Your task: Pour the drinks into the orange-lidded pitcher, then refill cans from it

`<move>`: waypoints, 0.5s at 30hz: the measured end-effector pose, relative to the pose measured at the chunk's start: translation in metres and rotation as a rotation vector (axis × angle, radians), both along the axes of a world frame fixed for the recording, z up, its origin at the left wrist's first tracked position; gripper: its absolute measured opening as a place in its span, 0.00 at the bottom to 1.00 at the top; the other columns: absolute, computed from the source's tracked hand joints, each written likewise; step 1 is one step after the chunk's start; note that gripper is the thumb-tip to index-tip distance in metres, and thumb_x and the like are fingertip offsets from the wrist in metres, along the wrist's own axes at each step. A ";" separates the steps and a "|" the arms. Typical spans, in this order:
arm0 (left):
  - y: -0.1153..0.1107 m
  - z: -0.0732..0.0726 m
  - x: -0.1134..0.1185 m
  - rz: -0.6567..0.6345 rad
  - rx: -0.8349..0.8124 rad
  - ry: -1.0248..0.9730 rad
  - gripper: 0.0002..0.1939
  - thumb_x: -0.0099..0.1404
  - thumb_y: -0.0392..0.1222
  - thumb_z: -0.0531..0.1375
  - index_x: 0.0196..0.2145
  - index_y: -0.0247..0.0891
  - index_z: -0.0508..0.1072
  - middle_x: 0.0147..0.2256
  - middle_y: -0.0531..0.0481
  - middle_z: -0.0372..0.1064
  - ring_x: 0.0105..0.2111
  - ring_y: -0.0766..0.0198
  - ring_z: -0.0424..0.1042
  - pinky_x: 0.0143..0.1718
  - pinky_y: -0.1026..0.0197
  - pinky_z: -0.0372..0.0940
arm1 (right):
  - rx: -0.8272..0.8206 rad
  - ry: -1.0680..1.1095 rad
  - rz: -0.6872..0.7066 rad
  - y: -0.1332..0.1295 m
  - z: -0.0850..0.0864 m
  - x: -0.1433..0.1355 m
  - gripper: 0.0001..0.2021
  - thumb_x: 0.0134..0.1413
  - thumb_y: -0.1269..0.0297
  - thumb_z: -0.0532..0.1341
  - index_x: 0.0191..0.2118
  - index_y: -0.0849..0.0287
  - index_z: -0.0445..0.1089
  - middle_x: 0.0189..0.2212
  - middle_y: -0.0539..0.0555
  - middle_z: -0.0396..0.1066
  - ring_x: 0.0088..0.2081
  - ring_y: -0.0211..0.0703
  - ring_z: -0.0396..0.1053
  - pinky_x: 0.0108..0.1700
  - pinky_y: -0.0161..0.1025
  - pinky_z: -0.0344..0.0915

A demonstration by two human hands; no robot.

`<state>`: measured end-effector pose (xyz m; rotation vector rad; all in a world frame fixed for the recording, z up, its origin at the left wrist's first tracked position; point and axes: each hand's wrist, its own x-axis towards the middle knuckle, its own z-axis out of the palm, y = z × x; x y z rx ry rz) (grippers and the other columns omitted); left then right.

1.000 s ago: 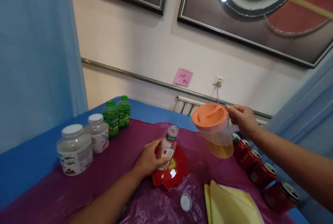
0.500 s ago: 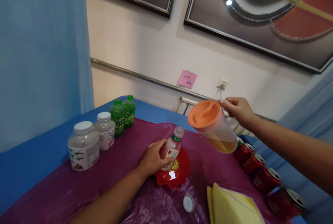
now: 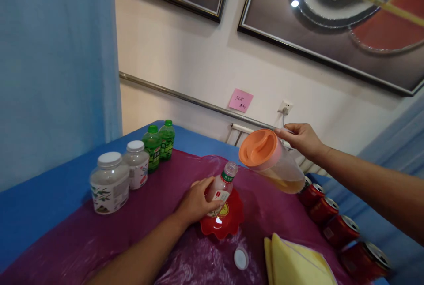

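Bottle [image 3: 221, 191] in or over red dish [image 3: 234, 219] (base hidden), left hand [image 3: 199, 201] curled round it. Right hand [image 3: 300, 138] pinching jug [image 3: 276, 163] at handle side. Judged progress: cap [image 3: 241, 259] off, jug raised, tipped; pouring not yet seen. Bottle's long axis near upright, mouth up, leaning right; jug's slanted, lid [image 3: 258, 147] toward bottle.

The pink note [image 3: 240, 100] reads 32, the bottle's [image 3: 221, 195] green neck band [image 3: 227, 176] 东方.

Left hand [image 3: 199, 201] and right hand [image 3: 300, 139] are bare, left forearm [image 3: 145, 246] and right forearm [image 3: 367, 183] likewise uncovered to the frame edges.
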<state>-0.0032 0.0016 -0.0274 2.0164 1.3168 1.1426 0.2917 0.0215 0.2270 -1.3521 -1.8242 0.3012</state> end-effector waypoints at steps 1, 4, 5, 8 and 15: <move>0.000 0.000 0.000 -0.007 -0.001 -0.004 0.39 0.49 0.49 0.74 0.59 0.43 0.73 0.58 0.41 0.73 0.57 0.42 0.71 0.61 0.42 0.62 | -0.004 -0.010 -0.004 0.000 0.000 0.000 0.32 0.43 0.37 0.68 0.15 0.54 0.51 0.16 0.43 0.44 0.20 0.31 0.45 0.21 0.35 0.43; 0.000 0.001 0.000 -0.019 -0.003 -0.007 0.39 0.49 0.48 0.74 0.58 0.43 0.73 0.57 0.41 0.74 0.57 0.42 0.71 0.61 0.42 0.62 | -0.005 -0.047 -0.010 0.001 0.000 -0.001 0.32 0.43 0.35 0.67 0.15 0.54 0.51 0.16 0.44 0.44 0.21 0.31 0.45 0.22 0.35 0.43; -0.001 0.001 0.000 -0.016 -0.004 -0.005 0.39 0.49 0.48 0.74 0.58 0.43 0.73 0.57 0.41 0.74 0.57 0.42 0.71 0.61 0.42 0.62 | -0.003 -0.060 -0.011 0.001 0.000 -0.001 0.32 0.43 0.35 0.67 0.16 0.54 0.51 0.16 0.44 0.44 0.21 0.31 0.45 0.22 0.35 0.43; -0.001 0.002 0.000 -0.004 -0.011 0.004 0.39 0.48 0.47 0.75 0.58 0.42 0.73 0.57 0.42 0.74 0.57 0.43 0.71 0.61 0.44 0.62 | -0.005 -0.088 -0.015 0.001 0.001 -0.002 0.31 0.44 0.36 0.66 0.16 0.54 0.51 0.16 0.44 0.45 0.21 0.31 0.44 0.23 0.35 0.43; 0.000 0.000 0.000 -0.003 -0.013 0.030 0.40 0.49 0.48 0.75 0.59 0.42 0.72 0.58 0.42 0.73 0.58 0.43 0.70 0.62 0.43 0.61 | -0.026 -0.108 -0.023 -0.001 0.002 -0.003 0.31 0.44 0.36 0.65 0.17 0.53 0.51 0.17 0.44 0.45 0.21 0.32 0.44 0.23 0.36 0.42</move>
